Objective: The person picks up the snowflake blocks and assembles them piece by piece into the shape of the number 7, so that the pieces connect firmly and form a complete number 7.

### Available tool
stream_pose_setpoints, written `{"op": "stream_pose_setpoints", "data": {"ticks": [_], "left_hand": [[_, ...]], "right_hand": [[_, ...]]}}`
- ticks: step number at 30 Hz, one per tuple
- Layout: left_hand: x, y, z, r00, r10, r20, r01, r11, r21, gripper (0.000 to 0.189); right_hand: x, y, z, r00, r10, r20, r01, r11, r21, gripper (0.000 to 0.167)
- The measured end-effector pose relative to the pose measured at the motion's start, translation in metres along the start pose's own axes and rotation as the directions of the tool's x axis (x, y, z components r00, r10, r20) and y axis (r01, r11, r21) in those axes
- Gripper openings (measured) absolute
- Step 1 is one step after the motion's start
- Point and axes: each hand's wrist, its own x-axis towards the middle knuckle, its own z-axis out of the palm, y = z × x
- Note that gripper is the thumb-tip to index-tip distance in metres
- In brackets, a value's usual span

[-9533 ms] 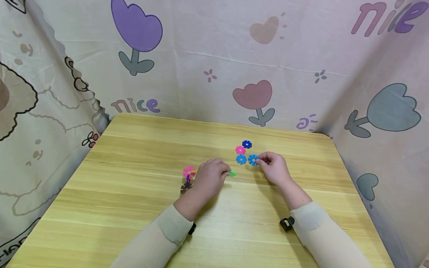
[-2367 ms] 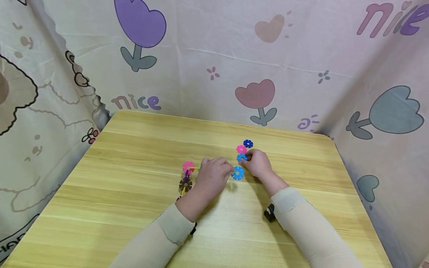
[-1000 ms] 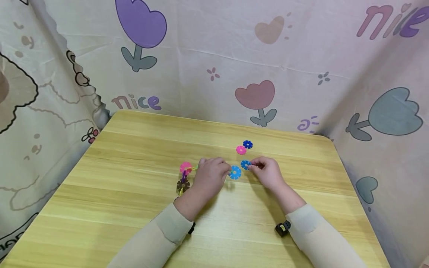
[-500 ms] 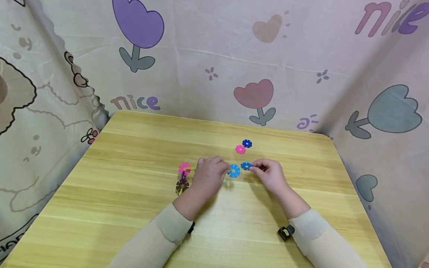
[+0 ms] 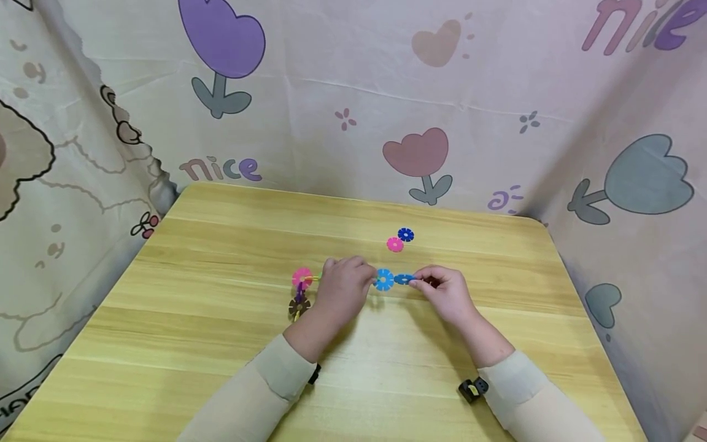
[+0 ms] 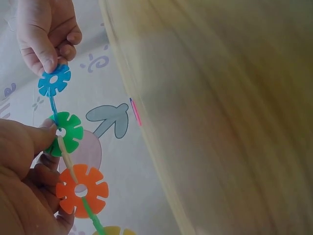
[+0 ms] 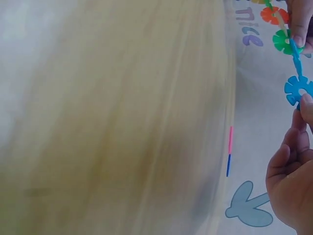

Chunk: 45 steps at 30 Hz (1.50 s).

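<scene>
My left hand (image 5: 345, 288) pinches a green snowflake disc (image 6: 73, 133) in a chain of slotted plastic discs. A blue snowflake disc (image 5: 384, 280) sticks out from that green one. Between thumb and fingers, my right hand (image 5: 450, 294) holds a second blue snowflake disc (image 6: 55, 79), turned crosswise and meeting the first at the rim; how deep the slots engage I cannot tell. Behind the green piece come a cream disc (image 6: 67, 159) and an orange disc (image 6: 80, 191). Farther along hang a pink disc (image 5: 302, 279) and a brown disc (image 5: 299, 306), partly beside my left forearm.
A loose pink disc (image 5: 394, 244) and a dark blue disc (image 5: 405, 234) lie touching or nearly so on the wooden table (image 5: 221, 245), beyond my hands. A printed cloth (image 5: 320, 73) hangs behind the table and at both sides.
My right hand picked the second blue disc off the table, turned it nearly flat and brought it left against the chain's end. Earlier, the first blue disc went from the right hand onto the chain.
</scene>
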Motion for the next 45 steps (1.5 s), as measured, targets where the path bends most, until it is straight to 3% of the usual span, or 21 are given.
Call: {"op": "stream_pose_setpoints", "data": {"ticks": [21,30,45], "left_hand": [[0.001,0.002,0.002,1.0,0.001,0.017,-0.001,1.0,-0.006,0.012],[-0.001,0.006,0.002,1.0,0.005,0.008,-0.004,0.997,-0.082,0.009],[-0.001,0.006,0.003,0.997,0.029,-0.069,-0.042,0.98,-0.196,0.006]], "right_hand": [[-0.003,0.001,0.003,0.997,-0.077,0.001,0.077,0.997,-0.004,0.004],[-0.006,0.0,0.005,0.997,-0.079,-0.004,0.079,0.997,-0.001,0.007],[-0.007,-0.005,0.012,0.993,-0.117,-0.029,0.118,0.992,0.032,0.004]]}}
